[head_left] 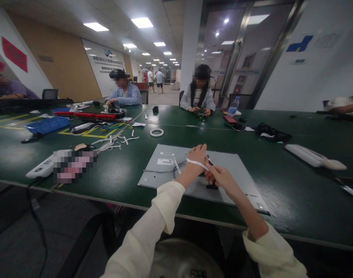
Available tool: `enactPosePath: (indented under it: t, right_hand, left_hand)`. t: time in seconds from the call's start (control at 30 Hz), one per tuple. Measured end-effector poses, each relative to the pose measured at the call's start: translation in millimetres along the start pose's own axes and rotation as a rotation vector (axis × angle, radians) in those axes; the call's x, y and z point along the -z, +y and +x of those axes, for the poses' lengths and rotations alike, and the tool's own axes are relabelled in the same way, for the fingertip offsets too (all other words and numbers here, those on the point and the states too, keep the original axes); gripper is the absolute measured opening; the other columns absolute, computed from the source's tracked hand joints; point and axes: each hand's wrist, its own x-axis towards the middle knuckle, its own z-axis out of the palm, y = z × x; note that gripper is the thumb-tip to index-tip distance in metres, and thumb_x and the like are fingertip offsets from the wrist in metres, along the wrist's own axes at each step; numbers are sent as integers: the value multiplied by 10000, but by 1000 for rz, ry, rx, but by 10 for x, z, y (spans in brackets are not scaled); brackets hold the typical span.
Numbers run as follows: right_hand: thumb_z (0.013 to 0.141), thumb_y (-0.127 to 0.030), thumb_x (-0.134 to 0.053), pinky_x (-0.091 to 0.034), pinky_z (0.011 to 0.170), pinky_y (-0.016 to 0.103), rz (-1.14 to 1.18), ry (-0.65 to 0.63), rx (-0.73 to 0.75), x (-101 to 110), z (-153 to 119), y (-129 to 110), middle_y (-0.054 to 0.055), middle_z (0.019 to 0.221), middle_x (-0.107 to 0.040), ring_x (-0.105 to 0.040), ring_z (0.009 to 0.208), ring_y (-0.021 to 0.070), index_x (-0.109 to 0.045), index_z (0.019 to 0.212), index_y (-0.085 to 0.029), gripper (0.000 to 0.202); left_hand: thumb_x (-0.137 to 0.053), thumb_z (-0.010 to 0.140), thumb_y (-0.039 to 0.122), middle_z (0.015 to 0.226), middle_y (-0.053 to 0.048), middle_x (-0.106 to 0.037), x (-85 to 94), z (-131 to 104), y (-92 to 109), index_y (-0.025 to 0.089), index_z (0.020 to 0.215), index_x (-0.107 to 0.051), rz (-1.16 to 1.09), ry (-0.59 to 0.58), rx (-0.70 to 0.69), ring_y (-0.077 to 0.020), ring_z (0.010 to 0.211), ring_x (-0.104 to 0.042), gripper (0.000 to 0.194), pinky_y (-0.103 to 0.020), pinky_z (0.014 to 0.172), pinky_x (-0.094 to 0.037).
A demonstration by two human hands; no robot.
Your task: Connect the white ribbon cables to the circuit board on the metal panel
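Observation:
My left hand (195, 159) is over the middle of a flat grey metal panel (237, 164), its fingers bent and pressed together; what lies under them is hidden. A narrow white strip of tape (197, 162) runs across the back of that hand. My right hand (222, 178) touches the left and pinches the strip's near end between thumb and finger. Below the hands, a black part (212, 186) shows on the panel, mostly covered. Grey cable (161, 171) and a printed label (165, 161) are to the left on the panel.
A roll of white tape (156, 133) lies beyond the panel. Cut strips (111, 143), a blue tray (47, 125) and a white power strip (49, 164) are at left. A white device (303, 155) is at right. Two people sit across the green table (121, 170).

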Motion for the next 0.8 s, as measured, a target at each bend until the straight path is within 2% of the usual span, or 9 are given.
enactPosePath:
  t: [0.1,0.17,0.27,0.37,0.43,0.53,0.63,0.73,0.8]
  right_hand:
    - [662,-582,-560,-225,375,169,115,47,48,-21,-87,-41,-2,523,-519,-423,422,61,-530,631,-148,436]
    - [657,-555,-585,-224,380,177,194,58,80,4,-138,-65,-15,507,-483,-386,418,55,-512,615,-153,410]
    - [670,-502,-603,-212,384,185,305,104,131,106,-211,-69,-31,491,-422,-325,416,46,-482,588,-157,374]
    - [684,-469,-608,-208,392,184,327,170,160,260,-262,-15,-34,521,-403,-311,440,44,-471,597,-158,351]
    - [699,-487,-593,-215,400,183,245,113,127,352,-274,43,-30,537,-411,-329,455,50,-474,616,-158,360]
    - [722,-535,-548,-227,417,186,108,7,84,420,-259,120,-36,523,-394,-328,456,57,-445,610,-164,401]
    - [732,-579,-502,-240,434,198,27,25,83,421,-221,169,-38,511,-380,-322,455,66,-426,601,-172,433]
    - [726,-603,-476,-248,458,211,-149,129,135,414,-185,228,-34,492,-363,-328,466,80,-412,556,-177,463]
    - [734,-591,-464,-256,483,217,-330,217,200,417,-169,289,-26,494,-378,-360,494,93,-422,533,-174,465]
  left_hand:
    - [-389,860,225,1276,-127,-435,50,-41,73,167,1320,-285,58,37,24,-230,1144,-415,475,-362,910,-384]
    - [-376,862,194,1267,-126,-442,89,-61,55,172,1308,-308,104,72,2,-236,1160,-395,452,-380,919,-375]
    - [-360,858,148,1224,-114,-480,162,-79,-82,178,1205,-434,129,96,-37,-237,1180,-377,356,-398,942,-354]
    - [-363,865,178,1194,-94,-514,257,-100,-253,171,1136,-499,-20,76,8,-219,1152,-416,303,-363,948,-357]
    - [-295,903,249,1143,-67,-559,327,-132,-305,169,1128,-516,-271,-40,22,-176,1075,-484,325,-297,917,-385]
    - [-202,924,364,1079,-22,-601,400,-216,-250,186,1090,-552,-615,-260,-67,-134,992,-531,427,-237,872,-401]
    - [-290,887,432,899,-15,-634,374,-310,-131,161,923,-610,-705,-412,-143,-125,829,-564,422,-220,760,-425]
    - [-362,852,406,745,-15,-623,246,-370,-58,133,847,-616,-721,-497,-66,-115,680,-564,373,-207,627,-422]
    - [-410,827,377,709,-17,-621,138,-395,-31,132,806,-626,-674,-499,-1,-116,646,-566,327,-209,603,-420]
